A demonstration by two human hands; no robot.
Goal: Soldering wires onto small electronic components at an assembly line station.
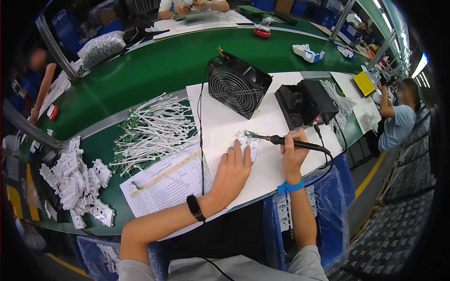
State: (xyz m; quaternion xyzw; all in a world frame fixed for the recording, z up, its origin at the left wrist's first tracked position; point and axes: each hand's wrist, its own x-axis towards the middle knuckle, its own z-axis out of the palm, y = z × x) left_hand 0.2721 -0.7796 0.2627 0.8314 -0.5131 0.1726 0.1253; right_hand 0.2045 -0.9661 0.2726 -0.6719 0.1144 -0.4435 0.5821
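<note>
My right hand [294,152] grips the black handle of a soldering iron [277,140], its metal tip pointing left. The tip meets a small green circuit board [250,134] on a white plastic part [254,144]. My left hand [232,171] lies flat with fingers stretched out, fingertips at the near left edge of that part. Both rest over a white work board [220,124]. Beyond it stands a black fan [237,84] with a wire grille, and to its right a black soldering station [309,103] with a lit display.
White cables with green boards [152,131] pile up at left, beside a printed sheet [164,182]. White plastic parts [77,182] are heaped far left. A black cord [200,117] crosses the work board. Behind runs a green conveyor [154,63]; blue bins [337,206] stand below. Other people work nearby.
</note>
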